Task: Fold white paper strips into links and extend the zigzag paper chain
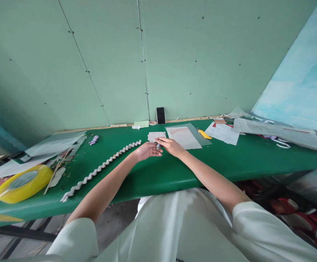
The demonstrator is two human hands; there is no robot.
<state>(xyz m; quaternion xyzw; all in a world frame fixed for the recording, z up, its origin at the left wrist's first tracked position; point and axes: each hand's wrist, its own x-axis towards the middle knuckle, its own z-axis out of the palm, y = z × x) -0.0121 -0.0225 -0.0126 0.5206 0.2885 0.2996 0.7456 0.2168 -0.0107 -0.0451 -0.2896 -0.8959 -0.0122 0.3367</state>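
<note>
My left hand [147, 151] and my right hand [172, 146] meet over the middle of the green table. Between their fingertips is a small light-grey folded piece [157, 146], partly covered by the fingers, too small to name with certainty. The left palm is turned up with its fingers curled; the right fingers press together on the piece from above. Just behind the hands lies a small white paper stack [154, 135]. To the right is a larger white sheet [186, 136] on a clear sheet. A long zigzag strip of folded paper [100, 168] stretches beside my left forearm.
A large yellow tape roll [45, 176] lies at the left near thin sticks. A phone [160, 115] leans against the green wall. Farther right are a yellow object [204, 134], loose papers [224, 133] and a long sheet [281, 134]. A purple piece [94, 140] sits back left.
</note>
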